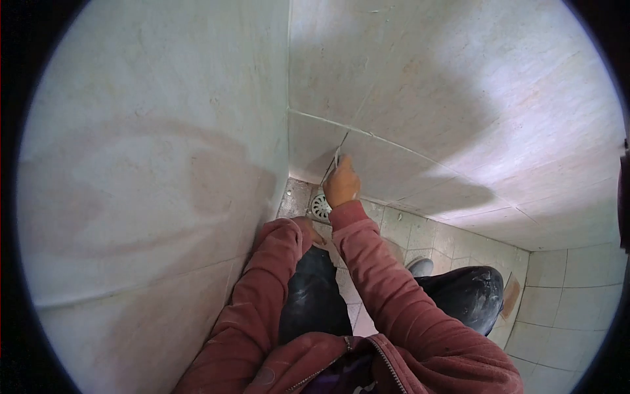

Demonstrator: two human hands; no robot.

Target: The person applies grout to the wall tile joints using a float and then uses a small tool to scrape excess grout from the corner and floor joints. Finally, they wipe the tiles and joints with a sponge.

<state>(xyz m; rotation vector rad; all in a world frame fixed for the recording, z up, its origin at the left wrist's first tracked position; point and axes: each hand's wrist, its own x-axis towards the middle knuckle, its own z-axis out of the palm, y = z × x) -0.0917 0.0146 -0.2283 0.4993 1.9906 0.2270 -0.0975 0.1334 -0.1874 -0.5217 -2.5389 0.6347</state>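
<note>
The right hand (341, 185) grips a thin tool (336, 157) against the wall joint (380, 139), above the floor drain (320, 207). The left hand (310, 228) is mostly hidden, so its state cannot be determined.

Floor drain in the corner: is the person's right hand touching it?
No, the right hand is raised against the wall tile joint above the floor drain, closed around a thin tool.

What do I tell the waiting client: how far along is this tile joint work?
Wall tiles and floor tiles are laid. The right hand holds a thin tool against a wall joint; the left hand rests on a knee. The joint above looks dark, probably unfilled.
</note>
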